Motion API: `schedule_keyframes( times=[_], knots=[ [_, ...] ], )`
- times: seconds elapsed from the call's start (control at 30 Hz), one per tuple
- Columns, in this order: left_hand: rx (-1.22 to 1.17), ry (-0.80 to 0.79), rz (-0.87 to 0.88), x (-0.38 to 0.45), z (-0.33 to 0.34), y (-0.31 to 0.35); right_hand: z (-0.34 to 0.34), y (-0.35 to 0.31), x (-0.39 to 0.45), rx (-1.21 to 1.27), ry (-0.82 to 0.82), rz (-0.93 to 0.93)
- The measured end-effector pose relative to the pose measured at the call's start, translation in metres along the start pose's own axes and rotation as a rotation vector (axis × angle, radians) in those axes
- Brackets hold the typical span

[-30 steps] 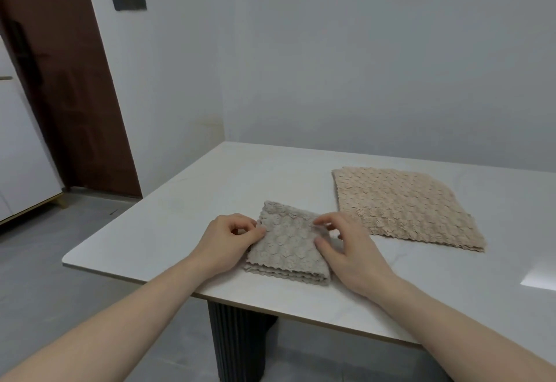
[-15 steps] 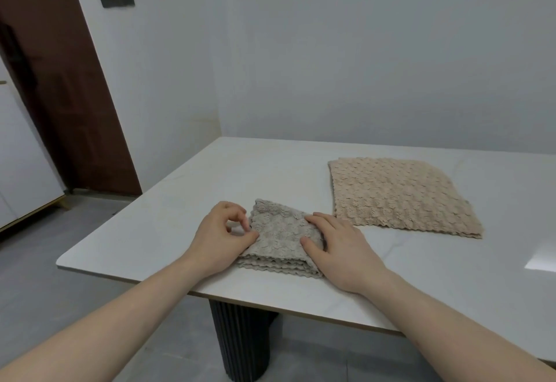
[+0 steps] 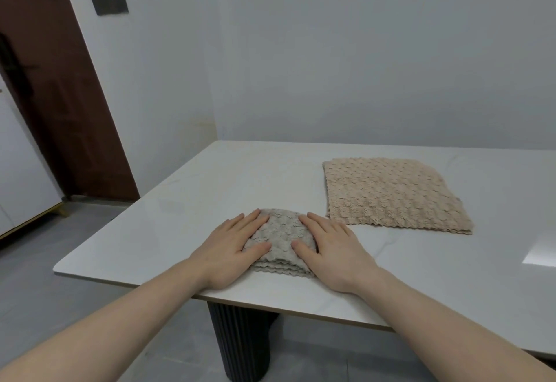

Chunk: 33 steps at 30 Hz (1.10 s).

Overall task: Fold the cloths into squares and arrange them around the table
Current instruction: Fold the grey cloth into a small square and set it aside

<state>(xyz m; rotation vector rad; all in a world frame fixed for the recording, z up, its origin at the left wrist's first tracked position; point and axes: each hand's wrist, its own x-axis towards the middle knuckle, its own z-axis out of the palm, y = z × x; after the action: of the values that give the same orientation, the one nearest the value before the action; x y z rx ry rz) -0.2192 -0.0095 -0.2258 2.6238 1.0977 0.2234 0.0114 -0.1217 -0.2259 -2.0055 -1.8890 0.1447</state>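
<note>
Squarely under both hands [image 3: 231, 249], grey cloth [image 3: 281, 238].

Two cloths on one table [image 3: 186, 201]: one grey cloth [image 3: 281, 238], folded small, near the front edge; one beige cloth [image 3: 391, 195], larger, toward the middle. Two hands: left hand [image 3: 231, 249], right hand [image 3: 337, 252]. One door [image 3: 60, 95].
</note>
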Motion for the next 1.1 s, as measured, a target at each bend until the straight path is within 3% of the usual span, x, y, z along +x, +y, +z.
schedule_keyframes(
  times=[0.5, 0.77, 1.1],
  knots=[
    [0.062, -0.014, -0.151, 0.001, 0.003, 0.018, -0.004, -0.013, -0.006, 0.014, -0.095, 0.100],
    [-0.046, 0.133, -0.162, -0.004, 0.004, 0.020, -0.003, -0.017, -0.020, 0.089, -0.027, 0.119],
    [-0.064, 0.176, -0.160, -0.003, 0.007, 0.021, 0.002, -0.014, -0.017, 0.104, -0.019, 0.123]
  ],
)
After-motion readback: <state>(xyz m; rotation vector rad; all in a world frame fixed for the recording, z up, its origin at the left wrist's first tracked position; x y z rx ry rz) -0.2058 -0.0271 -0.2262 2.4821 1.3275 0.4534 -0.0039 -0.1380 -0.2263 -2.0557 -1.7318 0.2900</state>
